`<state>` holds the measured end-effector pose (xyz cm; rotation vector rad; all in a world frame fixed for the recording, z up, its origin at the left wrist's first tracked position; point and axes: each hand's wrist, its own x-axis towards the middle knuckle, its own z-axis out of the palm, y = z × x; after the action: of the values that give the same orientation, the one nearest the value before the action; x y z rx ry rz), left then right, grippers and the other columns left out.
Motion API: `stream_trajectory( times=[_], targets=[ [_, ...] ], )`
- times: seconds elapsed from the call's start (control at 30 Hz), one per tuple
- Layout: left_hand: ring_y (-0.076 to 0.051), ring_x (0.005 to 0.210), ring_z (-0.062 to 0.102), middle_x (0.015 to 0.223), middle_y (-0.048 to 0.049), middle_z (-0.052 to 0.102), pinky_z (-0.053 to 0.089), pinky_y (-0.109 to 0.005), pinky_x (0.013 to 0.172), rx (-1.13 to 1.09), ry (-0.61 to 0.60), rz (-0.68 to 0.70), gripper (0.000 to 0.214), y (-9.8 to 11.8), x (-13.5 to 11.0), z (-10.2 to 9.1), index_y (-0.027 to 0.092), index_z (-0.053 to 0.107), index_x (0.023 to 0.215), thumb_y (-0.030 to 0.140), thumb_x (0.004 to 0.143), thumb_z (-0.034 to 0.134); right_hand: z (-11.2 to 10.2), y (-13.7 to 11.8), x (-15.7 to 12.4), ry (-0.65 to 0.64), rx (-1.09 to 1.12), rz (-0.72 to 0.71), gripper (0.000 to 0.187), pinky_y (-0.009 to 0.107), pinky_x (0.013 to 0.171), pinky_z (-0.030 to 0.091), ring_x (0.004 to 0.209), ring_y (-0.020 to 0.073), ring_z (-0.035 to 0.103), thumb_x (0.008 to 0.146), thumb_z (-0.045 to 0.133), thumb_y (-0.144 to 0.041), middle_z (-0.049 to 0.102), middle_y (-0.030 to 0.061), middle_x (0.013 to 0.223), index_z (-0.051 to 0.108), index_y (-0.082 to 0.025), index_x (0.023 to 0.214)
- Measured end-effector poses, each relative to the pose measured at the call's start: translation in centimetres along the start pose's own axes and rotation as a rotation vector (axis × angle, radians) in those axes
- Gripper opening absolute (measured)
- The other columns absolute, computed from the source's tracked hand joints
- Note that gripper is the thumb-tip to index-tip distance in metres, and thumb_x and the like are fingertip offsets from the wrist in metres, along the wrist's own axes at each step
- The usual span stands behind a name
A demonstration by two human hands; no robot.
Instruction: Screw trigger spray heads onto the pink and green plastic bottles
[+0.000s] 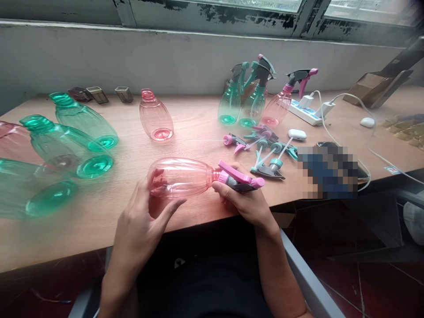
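A clear pink spray bottle [182, 176] lies sideways in the air between my hands, above the table's front edge. My left hand [145, 216] is wrapped round its base end, fingers behind and thumb in front. At the neck, my right hand [243, 201] grips the pink collar of the grey and pink trigger sprayer [240, 176], which sits on the bottle's mouth. How tightly the collar is screwed on cannot be seen. Several loose trigger sprayers [271, 165] with tubes lie to the right of my hands.
Bottles without sprayers stand or lean at left, among them a green one [71, 145] and a pink one [155, 117]. Bottles with sprayers [251, 104] stand at the back. A power strip [306, 112], white cables, an earbud case [297, 134] and a cardboard box [377, 88] are on the right.
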<state>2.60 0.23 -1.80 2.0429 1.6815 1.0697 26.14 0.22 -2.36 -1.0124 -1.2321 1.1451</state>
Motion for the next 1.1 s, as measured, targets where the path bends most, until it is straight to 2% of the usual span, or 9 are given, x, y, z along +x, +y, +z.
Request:
stream_trajectory(
  times=[0.53,1.1],
  targets=[
    [-0.031,0.119,0.07,0.135,-0.0094,0.07,0.054,-0.05,0.108,0.023,-0.004,-0.012,0.08,0.24,-0.11,-0.07,0.031,0.044,0.154,0.069,0.087,0.065,0.0,-0.19,-0.05,0.007,-0.005,0.01,0.032,0.017,0.056,0.051,0.059,0.0071,0.058,0.088,0.083,-0.031,0.063,-0.0075,0.075,0.069,-0.023,0.116],
    [-0.031,0.121,0.071,0.14,-0.0079,0.067,0.055,-0.051,0.106,0.026,-0.001,-0.004,0.079,-0.09,-0.15,0.01,0.034,0.042,0.154,0.068,0.087,0.066,0.02,-0.38,-0.07,0.015,-0.039,0.005,0.033,0.02,0.056,0.052,0.058,0.0086,0.058,0.088,0.082,-0.034,0.063,-0.0062,0.077,0.068,-0.022,0.115]
  ],
)
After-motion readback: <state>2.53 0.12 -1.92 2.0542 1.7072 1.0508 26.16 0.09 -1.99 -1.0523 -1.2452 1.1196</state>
